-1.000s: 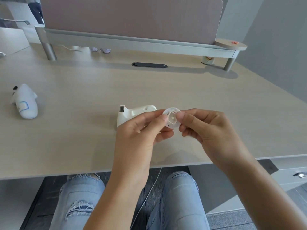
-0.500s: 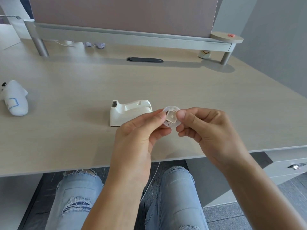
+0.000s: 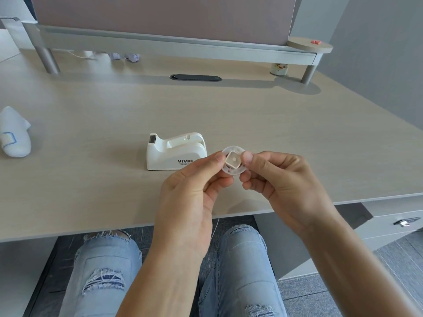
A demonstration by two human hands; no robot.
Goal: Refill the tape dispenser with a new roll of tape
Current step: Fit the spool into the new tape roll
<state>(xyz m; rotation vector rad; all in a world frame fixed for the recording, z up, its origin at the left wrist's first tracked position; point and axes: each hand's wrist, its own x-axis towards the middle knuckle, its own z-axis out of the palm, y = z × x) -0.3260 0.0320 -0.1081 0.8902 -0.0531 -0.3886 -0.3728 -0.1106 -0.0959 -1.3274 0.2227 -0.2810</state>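
Observation:
A white tape dispenser (image 3: 175, 152) marked VIVID stands on the wooden desk (image 3: 286, 133), its cradle without a roll. Just right of it and above the desk's front part, my left hand (image 3: 194, 193) and my right hand (image 3: 281, 179) together pinch a small clear round tape roll (image 3: 233, 163) with a white square hub in its middle. My left thumb presses the disc's left edge, my right thumb its right edge. The disc faces the camera.
A white object with a blue outline (image 3: 13, 133) lies at the desk's left edge. A grey raised shelf (image 3: 174, 45) runs along the back with a small cup (image 3: 279, 69) under its right end. A black cable slot (image 3: 195, 77) sits mid-desk.
The view has shifted, so the dispenser shows in full, left of my hands. Both hands keep the same pinch on the roll, which has turned slightly.

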